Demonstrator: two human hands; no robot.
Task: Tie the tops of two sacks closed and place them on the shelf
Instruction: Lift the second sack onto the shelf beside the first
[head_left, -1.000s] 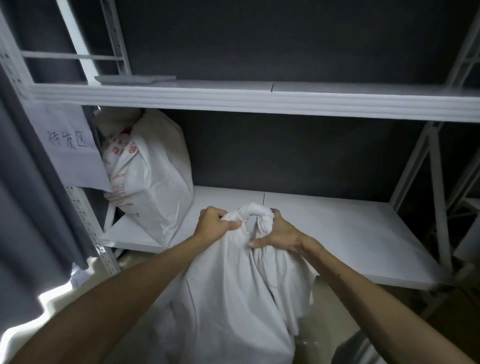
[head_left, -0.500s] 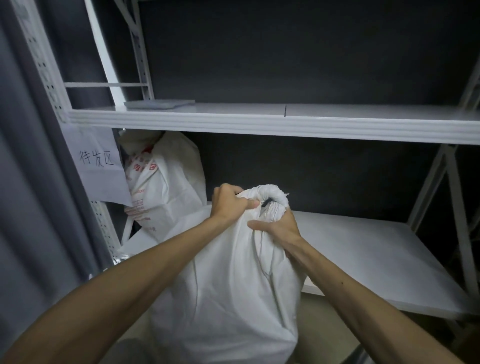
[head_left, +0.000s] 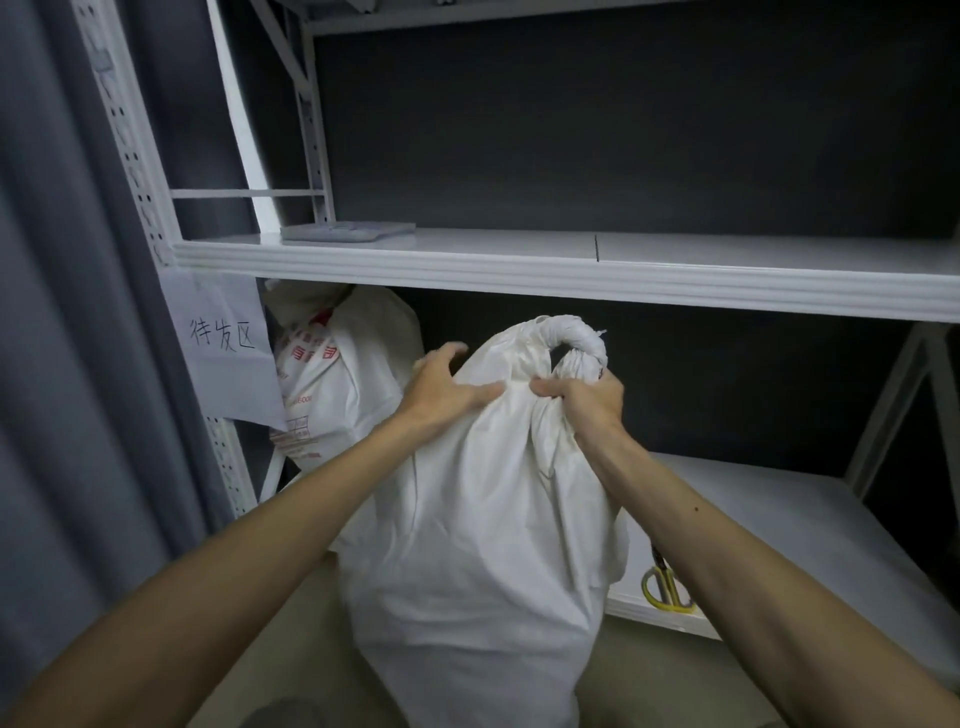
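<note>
The white sack (head_left: 467, 519) hung in front of the metal shelving, its top twisted into a knotted loop (head_left: 576, 338), and its lower part dropped below the front edge of the lower shelf (head_left: 779, 519); its base was out of sight, so what it rested on could not be told. The right hand (head_left: 587, 402) was closed in a fist around the gathered fabric just under the knot, a firm grip with the fingers curled tight. The left hand (head_left: 441, 389) lay against the sack's upper left shoulder with its fingers loosely spread, the thumb pressed to the cloth, more a resting touch than a closed grip. A second sack (head_left: 332, 384) with red print sat at the left end of the lower shelf, beside a paper label (head_left: 223, 343) hung on the upright. Yellow-handled scissors (head_left: 665, 587) lay near the shelf's front edge, by the right forearm. Compared with half a second earlier, the left hand had let go of the bunched top and opened out, the sack sat higher against the shelving, and the scissors had come into view.
</note>
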